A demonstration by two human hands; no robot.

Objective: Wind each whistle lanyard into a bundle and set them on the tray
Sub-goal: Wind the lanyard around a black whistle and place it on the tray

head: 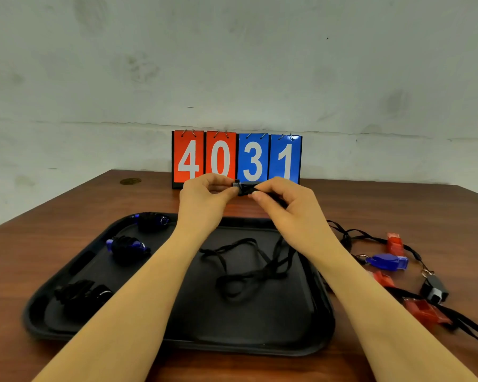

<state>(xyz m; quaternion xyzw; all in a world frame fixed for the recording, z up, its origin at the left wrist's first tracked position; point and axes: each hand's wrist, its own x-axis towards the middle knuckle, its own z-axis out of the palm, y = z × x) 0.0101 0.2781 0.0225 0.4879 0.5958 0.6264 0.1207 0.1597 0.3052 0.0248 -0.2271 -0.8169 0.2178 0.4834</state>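
Above the far edge of the black tray [273, 334], my left hand [204, 194] pinches a black whistle [242, 188]. My right hand [284, 199] pinches the black lanyard cord right beside that whistle. The loose part of the lanyard [240, 274] hangs down and lies in loops on the tray's middle. Three wound bundles lie on the tray's left side: two with blue whistles [152, 220] [127, 246] and one black bundle [80, 295].
On the wooden table [66, 216] right of the tray lie several unwound whistles with tangled black lanyards: red ones [395, 242] [425, 312], a blue one [387, 261], a black one [435, 288]. A scoreboard [236, 158] reading 4031 stands at the back against the wall.
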